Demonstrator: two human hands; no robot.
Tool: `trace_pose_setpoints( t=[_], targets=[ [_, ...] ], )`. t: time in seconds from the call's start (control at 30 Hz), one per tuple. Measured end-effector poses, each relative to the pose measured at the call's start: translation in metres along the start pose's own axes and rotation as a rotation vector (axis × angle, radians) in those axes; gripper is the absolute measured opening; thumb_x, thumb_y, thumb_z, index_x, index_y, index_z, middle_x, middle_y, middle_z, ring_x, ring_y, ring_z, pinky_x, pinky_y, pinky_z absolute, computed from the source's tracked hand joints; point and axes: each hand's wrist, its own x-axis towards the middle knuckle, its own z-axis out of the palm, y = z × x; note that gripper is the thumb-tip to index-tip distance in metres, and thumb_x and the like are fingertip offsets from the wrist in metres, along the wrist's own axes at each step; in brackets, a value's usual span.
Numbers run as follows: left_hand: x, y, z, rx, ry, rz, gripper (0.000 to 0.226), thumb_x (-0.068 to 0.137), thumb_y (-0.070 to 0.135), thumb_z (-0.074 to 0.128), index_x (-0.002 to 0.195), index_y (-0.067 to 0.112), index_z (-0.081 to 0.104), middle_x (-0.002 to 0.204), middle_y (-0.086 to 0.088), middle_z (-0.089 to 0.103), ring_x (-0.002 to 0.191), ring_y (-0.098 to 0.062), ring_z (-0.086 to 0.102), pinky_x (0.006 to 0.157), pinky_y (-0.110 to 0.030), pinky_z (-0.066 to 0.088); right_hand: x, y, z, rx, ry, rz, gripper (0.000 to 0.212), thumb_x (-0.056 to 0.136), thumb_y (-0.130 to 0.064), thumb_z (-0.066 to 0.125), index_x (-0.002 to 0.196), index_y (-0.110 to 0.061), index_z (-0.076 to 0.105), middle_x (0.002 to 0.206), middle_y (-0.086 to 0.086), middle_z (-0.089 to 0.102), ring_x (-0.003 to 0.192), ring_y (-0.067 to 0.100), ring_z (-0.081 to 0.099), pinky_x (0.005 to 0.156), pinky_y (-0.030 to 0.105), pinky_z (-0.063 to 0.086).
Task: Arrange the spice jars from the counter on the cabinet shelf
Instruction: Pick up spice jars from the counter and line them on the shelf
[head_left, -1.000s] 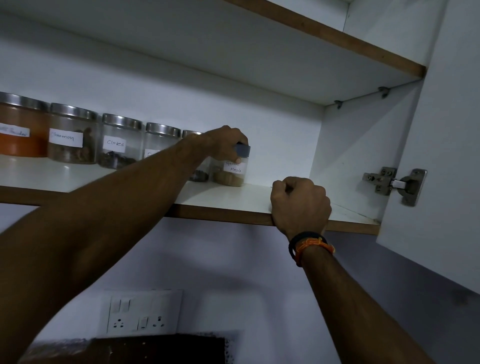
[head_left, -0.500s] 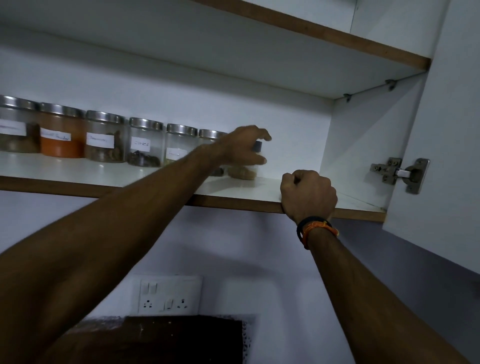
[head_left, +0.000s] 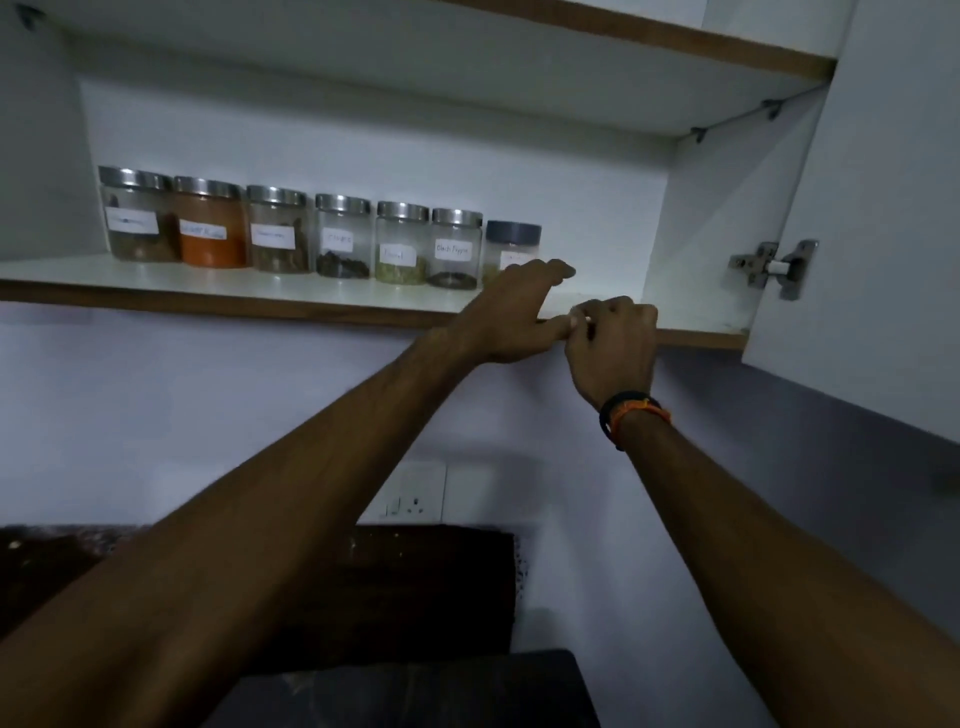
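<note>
Dark-lid jar (head_left: 513, 249) stands upright on the shelf (head_left: 156, 283), last in the row, just behind and above the left hand (head_left: 511, 317), whose fingers are loose and empty; right hand (head_left: 613, 345) curls over the shelf edge, farther off.

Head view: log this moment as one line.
left hand open, off dark-lidded jar | right hand curled at shelf edge | seven jars in a row | door open

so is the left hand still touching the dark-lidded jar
Cannot tell. In the head view the left hand overlaps the lower part of the dark-lidded jar, fingers extended, so no contact or gap shows plainly.
</note>
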Motion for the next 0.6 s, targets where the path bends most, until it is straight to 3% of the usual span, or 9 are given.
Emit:
trace_pose_setpoints(
  t=[0.17, 0.3, 0.6],
  targets=[
    [-0.047, 0.024, 0.015, -0.012, 0.086, 0.106, 0.059, 0.091, 0.020, 0.067, 0.143, 0.001, 0.047, 0.141, -0.016, 0.053, 0.131, -0.030, 0.046, 0.112, -0.037, 0.033, -0.079, 0.000, 0.000, 0.140, 0.134, 0.016, 0.043, 0.088, -0.021, 0.056, 0.131, -0.016, 0.059, 0.132, 0.011, 0.054, 0.121, 0.030, 0.046, 0.097, 0.041, 0.039],
    [-0.097, 0.030, 0.040, -0.112, 0.108, 0.059, 0.051, 0.093, 0.016, 0.066, 0.139, -0.001, 0.051, 0.138, -0.017, 0.056, 0.129, -0.032, 0.049, 0.110, -0.036, 0.035, -0.136, 0.014, 0.006, 0.161, -0.025, 0.108, 0.045, 0.083, -0.013, 0.061, 0.127, -0.014, 0.060, 0.127, 0.010, 0.055, 0.117, 0.029, 0.048, 0.094, 0.042, 0.044],
    [-0.240, 0.031, 0.136, -0.252, -0.297, -0.289, 0.051, 0.093, 0.019, 0.065, 0.140, 0.007, 0.050, 0.138, -0.012, 0.057, 0.125, -0.025, 0.052, 0.107, -0.036, 0.042, -0.274, 0.046, 0.004, 0.037, -0.405, 0.317, 0.035, 0.082, -0.013, 0.063, 0.117, -0.019, 0.067, 0.122, 0.006, 0.063, 0.122, 0.029, 0.046, 0.098, 0.041, 0.038]
  ],
)
